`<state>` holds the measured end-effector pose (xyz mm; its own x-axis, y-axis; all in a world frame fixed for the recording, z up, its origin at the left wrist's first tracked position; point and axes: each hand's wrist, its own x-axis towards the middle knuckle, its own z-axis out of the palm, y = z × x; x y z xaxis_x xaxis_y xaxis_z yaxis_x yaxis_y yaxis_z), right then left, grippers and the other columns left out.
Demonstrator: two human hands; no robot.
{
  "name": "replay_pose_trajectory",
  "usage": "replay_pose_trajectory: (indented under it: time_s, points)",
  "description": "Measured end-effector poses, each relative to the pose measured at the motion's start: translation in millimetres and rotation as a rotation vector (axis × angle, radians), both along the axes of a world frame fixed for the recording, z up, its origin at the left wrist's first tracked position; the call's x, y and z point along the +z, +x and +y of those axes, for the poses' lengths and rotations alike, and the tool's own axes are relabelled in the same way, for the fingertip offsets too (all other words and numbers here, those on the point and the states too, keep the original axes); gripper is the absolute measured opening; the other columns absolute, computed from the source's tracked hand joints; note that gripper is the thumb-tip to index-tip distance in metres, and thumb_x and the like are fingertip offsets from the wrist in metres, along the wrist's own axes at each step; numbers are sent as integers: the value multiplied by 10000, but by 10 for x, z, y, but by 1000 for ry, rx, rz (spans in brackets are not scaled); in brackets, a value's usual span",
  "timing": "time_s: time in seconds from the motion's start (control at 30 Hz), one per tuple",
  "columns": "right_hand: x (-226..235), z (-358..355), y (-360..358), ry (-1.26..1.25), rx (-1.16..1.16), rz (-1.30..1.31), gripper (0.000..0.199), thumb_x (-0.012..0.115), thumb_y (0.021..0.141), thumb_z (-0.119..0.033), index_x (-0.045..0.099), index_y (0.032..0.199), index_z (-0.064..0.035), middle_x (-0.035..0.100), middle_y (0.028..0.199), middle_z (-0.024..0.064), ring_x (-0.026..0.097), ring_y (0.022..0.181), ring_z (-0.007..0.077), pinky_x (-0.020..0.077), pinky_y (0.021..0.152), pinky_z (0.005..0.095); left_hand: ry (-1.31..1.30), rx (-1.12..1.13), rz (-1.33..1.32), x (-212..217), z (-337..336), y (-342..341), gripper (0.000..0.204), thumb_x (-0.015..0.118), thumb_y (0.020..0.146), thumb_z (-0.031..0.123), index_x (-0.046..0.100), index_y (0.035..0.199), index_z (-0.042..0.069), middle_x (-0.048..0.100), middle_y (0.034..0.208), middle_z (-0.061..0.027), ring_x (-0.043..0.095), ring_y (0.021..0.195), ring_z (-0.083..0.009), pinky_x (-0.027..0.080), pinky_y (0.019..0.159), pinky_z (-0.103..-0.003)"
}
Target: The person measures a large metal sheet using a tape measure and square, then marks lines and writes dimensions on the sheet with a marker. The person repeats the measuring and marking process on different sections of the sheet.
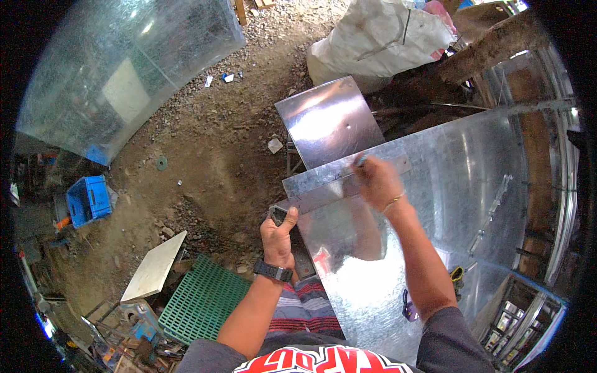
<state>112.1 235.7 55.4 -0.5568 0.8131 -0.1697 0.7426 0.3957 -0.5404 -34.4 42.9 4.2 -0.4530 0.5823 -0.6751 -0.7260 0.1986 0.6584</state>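
Note:
A large shiny metal sheet [435, 168] lies in front of me and to my right. A long flat metal strip [336, 189] rests across it near its far left edge. My left hand [278, 239], with a dark watch on the wrist, is closed at the strip's left end, around a grey, square-ended piece [278, 215]; I cannot tell whether the two are joined. My right hand [379, 180] is closed in a pinch at the strip's far edge, blurred by motion. Something small and bluish shows at its fingertips, too smeared to name.
A smaller square metal sheet [333, 121] lies beyond the large one. A white sack [385, 43] stands behind it. Another big sheet [93, 74] is at far left, above a blue crate [89, 200]. A green grid panel [204, 299] and a pale board [154, 267] lie at near left.

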Motion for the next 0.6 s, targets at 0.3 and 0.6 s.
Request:
replay_pose_trajectory:
  time_s: [0.3, 0.6]
  points:
    - [-355, -551, -508, -79, 40, 187, 142, 691, 796, -127, 602, 869, -46, 659, 838, 222, 646, 788, 442, 510, 665, 501, 29, -39, -16, -241, -96, 2, 158, 750, 910, 179, 656, 996, 85, 667, 955, 35, 596, 826, -101, 494, 729, -292]
    - [199, -947, -503, -225, -131, 651, 168, 635, 941, -82, 666, 1099, -37, 697, 972, 123, 676, 870, 216, 534, 725, 328, 16, -85, -81, 85, -98, -46, 133, 704, 949, 199, 647, 1004, 92, 661, 971, 15, 603, 809, -95, 507, 726, -298]
